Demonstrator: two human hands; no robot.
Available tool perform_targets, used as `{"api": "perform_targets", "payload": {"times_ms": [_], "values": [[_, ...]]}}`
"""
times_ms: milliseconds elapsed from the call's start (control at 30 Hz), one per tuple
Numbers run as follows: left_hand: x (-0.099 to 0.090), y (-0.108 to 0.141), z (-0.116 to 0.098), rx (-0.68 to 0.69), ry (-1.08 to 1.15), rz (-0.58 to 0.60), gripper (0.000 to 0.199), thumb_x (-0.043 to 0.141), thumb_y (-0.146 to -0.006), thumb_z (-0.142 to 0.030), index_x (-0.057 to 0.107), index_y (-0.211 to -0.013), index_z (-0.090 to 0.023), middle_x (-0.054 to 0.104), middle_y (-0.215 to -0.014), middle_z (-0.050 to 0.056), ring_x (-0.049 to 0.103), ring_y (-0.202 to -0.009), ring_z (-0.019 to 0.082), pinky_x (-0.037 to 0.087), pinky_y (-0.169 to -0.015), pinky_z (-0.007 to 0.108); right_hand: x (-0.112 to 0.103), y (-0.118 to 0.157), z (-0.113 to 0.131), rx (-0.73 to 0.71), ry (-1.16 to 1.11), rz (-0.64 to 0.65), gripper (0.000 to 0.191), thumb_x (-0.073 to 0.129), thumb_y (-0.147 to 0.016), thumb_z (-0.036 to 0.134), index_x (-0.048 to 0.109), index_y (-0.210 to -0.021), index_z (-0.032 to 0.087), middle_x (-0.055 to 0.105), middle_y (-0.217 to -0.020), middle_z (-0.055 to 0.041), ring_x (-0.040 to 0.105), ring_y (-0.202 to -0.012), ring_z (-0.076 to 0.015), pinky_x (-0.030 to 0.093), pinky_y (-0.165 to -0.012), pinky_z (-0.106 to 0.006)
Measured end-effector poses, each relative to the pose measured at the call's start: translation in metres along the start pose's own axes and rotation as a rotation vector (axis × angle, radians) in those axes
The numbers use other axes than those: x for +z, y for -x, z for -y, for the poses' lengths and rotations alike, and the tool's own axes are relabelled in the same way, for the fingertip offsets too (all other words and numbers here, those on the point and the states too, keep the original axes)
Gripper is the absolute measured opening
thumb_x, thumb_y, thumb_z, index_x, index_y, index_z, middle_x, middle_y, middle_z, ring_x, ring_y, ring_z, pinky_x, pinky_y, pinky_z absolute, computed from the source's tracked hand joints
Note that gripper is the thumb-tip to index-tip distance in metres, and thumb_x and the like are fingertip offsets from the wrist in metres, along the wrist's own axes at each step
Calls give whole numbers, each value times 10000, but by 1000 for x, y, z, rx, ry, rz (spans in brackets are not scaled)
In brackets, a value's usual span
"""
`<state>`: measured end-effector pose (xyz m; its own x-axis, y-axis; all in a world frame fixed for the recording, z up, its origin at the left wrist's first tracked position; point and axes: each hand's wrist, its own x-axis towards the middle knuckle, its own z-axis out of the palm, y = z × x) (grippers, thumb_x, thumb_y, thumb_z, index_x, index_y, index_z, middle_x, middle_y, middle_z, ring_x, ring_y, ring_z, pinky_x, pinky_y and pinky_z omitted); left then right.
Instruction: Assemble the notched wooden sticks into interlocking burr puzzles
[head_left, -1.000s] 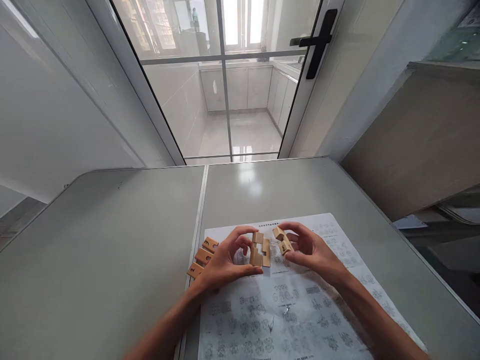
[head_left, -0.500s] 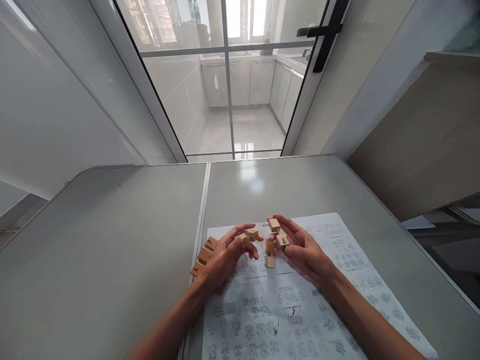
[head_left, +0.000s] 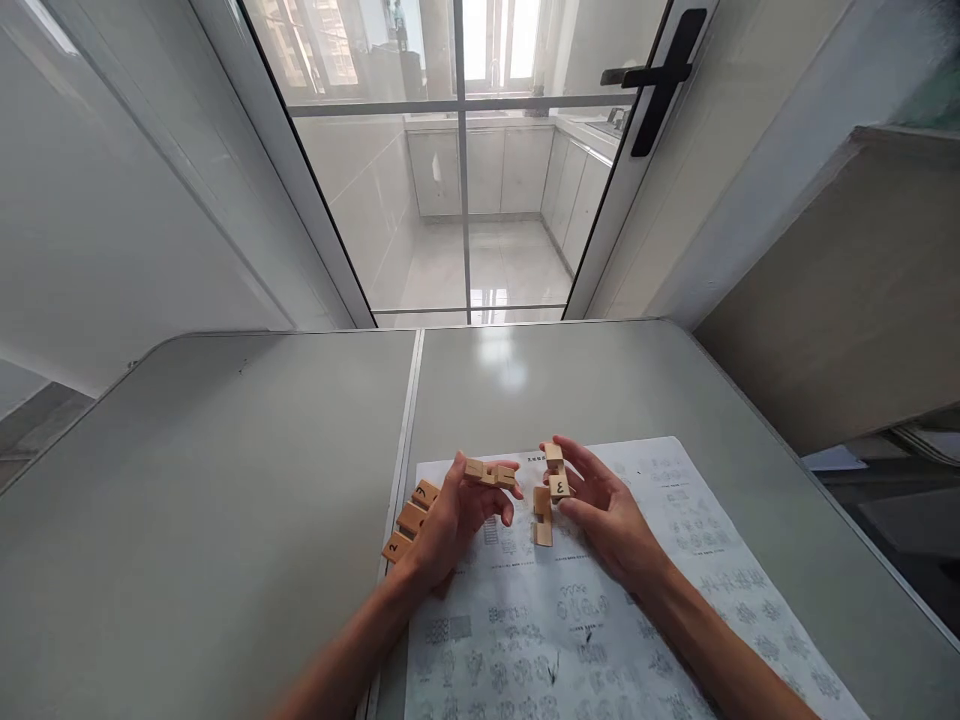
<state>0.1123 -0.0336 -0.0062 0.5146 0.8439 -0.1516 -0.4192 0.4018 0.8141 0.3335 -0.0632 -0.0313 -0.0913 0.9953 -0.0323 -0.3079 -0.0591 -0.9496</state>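
My left hand (head_left: 456, 520) holds a notched wooden block (head_left: 490, 474) roughly level between thumb and fingers. In my right hand (head_left: 611, 505) is another notched wooden block (head_left: 556, 473), held upright by its side and marked with a 3. Just below it, a third notched block (head_left: 542, 517) rests on the printed sheet (head_left: 600, 620). Beside my left wrist lie several numbered wooden blocks (head_left: 411, 518) at the sheet's left edge, partly hidden by that hand; one shows a 2.
The grey table (head_left: 262, 500) has a raised seam (head_left: 409, 400) running front to back. Beyond its far edge stands a glass door with a black handle (head_left: 660, 80). A brown panel (head_left: 832, 290) is at the right.
My left hand has turned, so its block shows more of its length. The block in my right hand has been tilted more upright. The view has shifted slightly.
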Motion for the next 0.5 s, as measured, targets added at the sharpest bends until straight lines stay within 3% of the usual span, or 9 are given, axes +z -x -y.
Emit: {"api": "perform_targets", "payload": {"times_ms": [267,500], "values": [[-5,8,8,-17,-194,19,698,450,-1074,-683,628,-1489,-151,738,-1261,166,664,-942,226,499,-997,422,18,14,0,-305,494,-9,621,846,-889,277,599,-1455,344,674,-1431,-97,677,-1237,-312,579,-1072,-505],[2,13,-3,27,-598,39,686,435,-1055,-724,689,-1443,-218,710,-1419,125,651,-1252,313,470,-1162,463,27,20,0,-524,646,19,697,770,-909,156,528,-1528,368,651,-1477,-98,614,-1401,-343,539,-1161,-590]]}}
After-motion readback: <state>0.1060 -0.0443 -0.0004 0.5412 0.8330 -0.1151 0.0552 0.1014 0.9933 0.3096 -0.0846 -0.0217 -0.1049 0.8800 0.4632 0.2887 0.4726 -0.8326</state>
